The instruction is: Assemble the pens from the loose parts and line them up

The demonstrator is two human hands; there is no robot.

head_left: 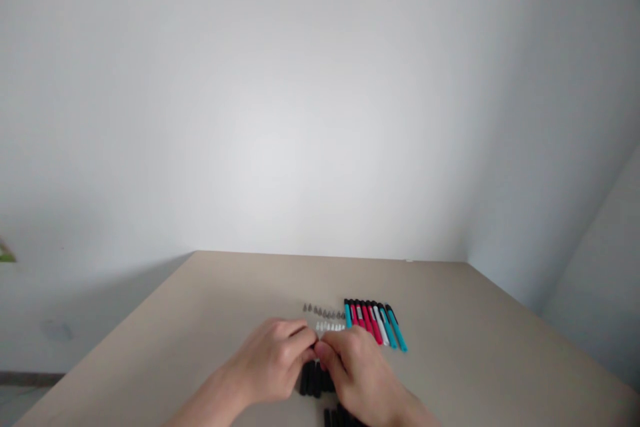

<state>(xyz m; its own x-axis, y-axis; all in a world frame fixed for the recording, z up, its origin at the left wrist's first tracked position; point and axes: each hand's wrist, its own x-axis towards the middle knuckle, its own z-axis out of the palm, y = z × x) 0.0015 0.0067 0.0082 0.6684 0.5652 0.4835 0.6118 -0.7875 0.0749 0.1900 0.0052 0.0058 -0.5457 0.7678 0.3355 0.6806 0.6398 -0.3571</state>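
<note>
"Across the back, what takes up the most space?"

"A plain pale wall, and a beige table reaching out to it at twelve o'clock."

"Where are the hands?"

"Low in view. The left hand comes in from eight o'clock, the right hand from five, and their fingertips come together in the middle. Fingers and thumbs are curled in, but I can't tell what is pinched there; the fingers hide it."

"From that meeting point, where do the pens lie?"

"The pens are at two o'clock, just beyond the right hand, side by side in a row: teal at both ends, red and white between, black tops pointing towards eleven. The right hand blocks the near ends of the leftmost ones."

"And the black pieces?"

"Some black tubes sit at six o'clock, right below the fingers, and a second black group is between five and six, nearer the person. The right hand stands in the way of both, so I can't count them."

"What's smallest?"

"Two lines of little points. The gray tips run along twelve o'clock, farther out, ending beside the leftmost pen. The white tips are closer, at one o'clock, just past the fingertips."
</note>
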